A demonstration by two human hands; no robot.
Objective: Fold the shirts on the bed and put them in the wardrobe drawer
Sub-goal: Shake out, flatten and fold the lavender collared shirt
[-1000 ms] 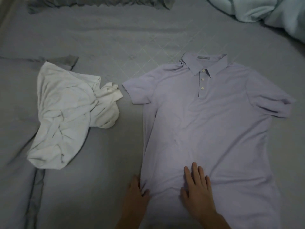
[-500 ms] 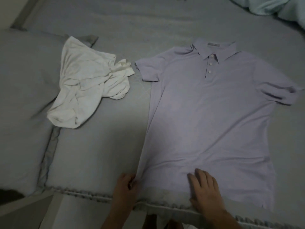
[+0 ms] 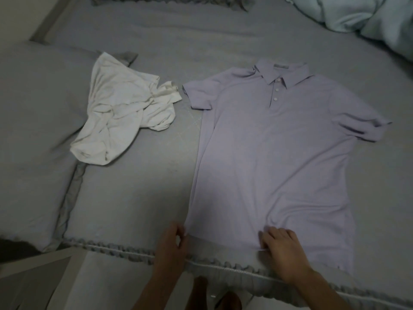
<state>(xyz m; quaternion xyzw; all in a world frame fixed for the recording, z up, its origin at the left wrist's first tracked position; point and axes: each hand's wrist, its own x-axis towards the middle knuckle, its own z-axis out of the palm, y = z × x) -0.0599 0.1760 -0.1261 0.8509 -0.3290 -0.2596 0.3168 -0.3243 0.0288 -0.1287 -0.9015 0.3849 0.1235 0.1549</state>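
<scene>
I have the lilac polo shirt [image 3: 274, 157] lying face up near the front edge of the bed [image 3: 138, 198], its collar pointing toward the far edge. My left hand [image 3: 172, 245] pinches the hem corner; my right hand [image 3: 283, 253] has its fingers curled onto the hem further along, bunching the cloth. It looks like a thin, soft knit, light and limp, so I judge it will sag unless held at two points: hem corners or shoulders. The white shirt [image 3: 125, 121] lies crumpled, partly on a grey pillow [image 3: 33, 130] by the left edge. The bed cover is smooth and grey with a ruffled trim.
</scene>
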